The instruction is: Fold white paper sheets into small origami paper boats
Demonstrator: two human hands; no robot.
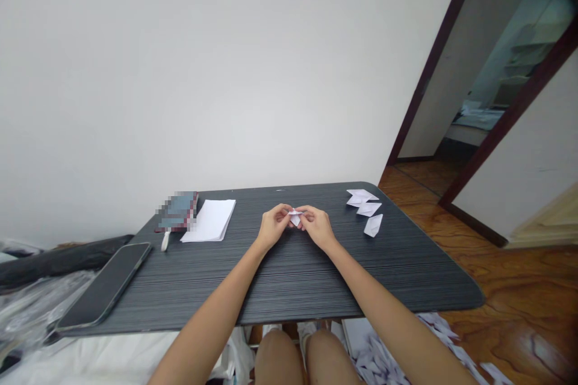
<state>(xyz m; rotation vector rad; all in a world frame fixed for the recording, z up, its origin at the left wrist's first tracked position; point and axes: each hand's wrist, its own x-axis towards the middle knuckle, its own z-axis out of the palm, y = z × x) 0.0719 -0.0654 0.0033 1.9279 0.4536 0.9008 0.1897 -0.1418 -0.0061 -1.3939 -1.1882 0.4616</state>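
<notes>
two bare forearms [221, 302] slant inward over the near edge of the black, finely streaked worktop [295, 289]. the bare left hand [273, 227] and bare right hand [319, 228] almost meet, fingers curled, each thumb pinched toward its index finger. two bare knees [276, 354] show below that edge.

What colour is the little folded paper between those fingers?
White. The folded paper shows best in the head view.

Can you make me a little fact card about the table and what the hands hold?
Left hand: pinching one side of a small folded paper
Right hand: pinching its other side
Table: dark, finely lined
Table's left: phone, white paper stack, blurred-out item
Table's right: folded white pieces
Below: pile of similar pieces
</notes>
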